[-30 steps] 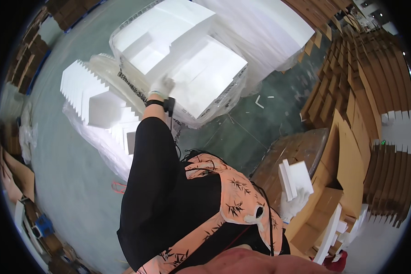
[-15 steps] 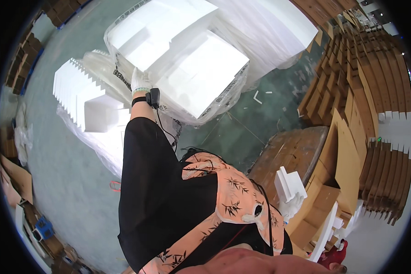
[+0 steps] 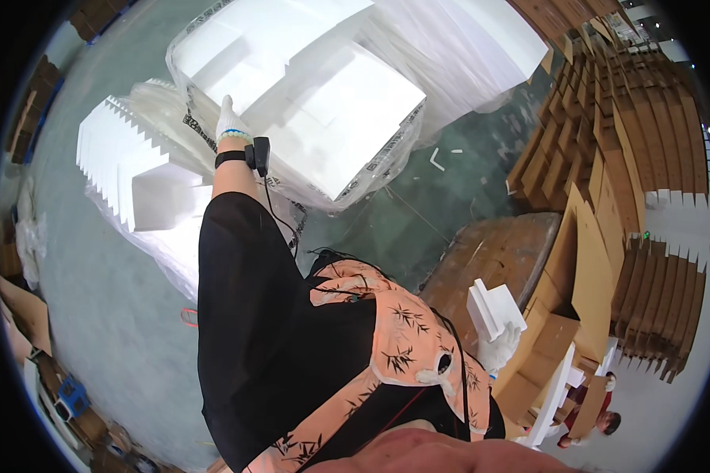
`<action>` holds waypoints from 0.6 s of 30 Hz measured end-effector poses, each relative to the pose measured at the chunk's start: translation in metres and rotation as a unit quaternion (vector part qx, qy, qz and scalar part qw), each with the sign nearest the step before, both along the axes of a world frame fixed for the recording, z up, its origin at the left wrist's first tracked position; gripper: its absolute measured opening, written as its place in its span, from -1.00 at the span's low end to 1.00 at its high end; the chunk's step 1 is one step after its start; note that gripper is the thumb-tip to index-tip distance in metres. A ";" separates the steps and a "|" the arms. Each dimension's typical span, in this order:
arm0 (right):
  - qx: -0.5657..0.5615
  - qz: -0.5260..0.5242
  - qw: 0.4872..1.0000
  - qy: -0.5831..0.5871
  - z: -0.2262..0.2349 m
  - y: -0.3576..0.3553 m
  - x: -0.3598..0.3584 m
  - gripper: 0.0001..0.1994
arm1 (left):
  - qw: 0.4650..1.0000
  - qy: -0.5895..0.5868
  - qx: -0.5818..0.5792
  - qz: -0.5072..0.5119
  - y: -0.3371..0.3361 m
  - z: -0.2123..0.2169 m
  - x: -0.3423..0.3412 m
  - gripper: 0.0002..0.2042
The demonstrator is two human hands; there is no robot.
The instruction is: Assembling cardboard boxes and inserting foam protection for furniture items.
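Gloves (image 3: 489, 361), two and both white, are covering the left hand (image 3: 231, 126) and the right hand (image 3: 500, 344). The left arm is lying outstretched toward the far side, slightly left, one digit pointing away; the other fingers are mostly hiding from view, so whether it is gripping anything I cannot tell. This hand is resting at the left edge of one plastic-wrapped foam stack (image 3: 363, 110), while one stepped foam stack (image 3: 126, 169) is standing further left. One strap (image 3: 230, 157) with one black device (image 3: 262, 156) is circling the left wrist.

Out at the near right, the right hand is gripping white foam (image 3: 499, 306), its fingers bending partway around the near edge; whether that is one piece or two I cannot tell. The foam is hovering just left of one open cardboard box (image 3: 558, 325). At least two white scraps (image 3: 434, 160) are lying on the green floor (image 3: 386, 229). One co-worker (image 3: 606, 418) in red is holding one cardboard sheet (image 3: 588, 410) at the near right.
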State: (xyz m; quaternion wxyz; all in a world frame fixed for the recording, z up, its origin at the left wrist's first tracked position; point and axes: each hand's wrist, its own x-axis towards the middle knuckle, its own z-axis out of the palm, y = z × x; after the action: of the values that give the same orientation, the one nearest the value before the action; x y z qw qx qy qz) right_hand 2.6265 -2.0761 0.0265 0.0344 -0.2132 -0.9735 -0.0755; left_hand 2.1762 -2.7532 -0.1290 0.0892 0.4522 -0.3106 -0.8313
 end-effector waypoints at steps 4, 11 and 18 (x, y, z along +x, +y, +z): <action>0.010 -0.009 1.000 -0.004 -0.011 0.001 0.010 -0.33 | 0.992 -0.010 -0.110 -0.060 0.018 0.019 -0.012 -0.08; 0.017 0.034 0.999 0.009 -0.018 0.012 0.016 -0.38 | 0.995 0.046 0.021 0.088 0.002 -0.017 -0.016 -0.19; 0.019 0.001 1.000 0.020 -0.014 0.015 0.022 -0.41 | 0.991 0.058 0.066 0.099 0.047 0.000 -0.036 -0.41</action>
State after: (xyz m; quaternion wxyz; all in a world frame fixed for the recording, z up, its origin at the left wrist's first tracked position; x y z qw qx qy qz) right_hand 2.6481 -2.0608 0.0122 0.0579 -0.2134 -0.9711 -0.0896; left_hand 2.1400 -2.7060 -0.1292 0.1589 0.4371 -0.2035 -0.8616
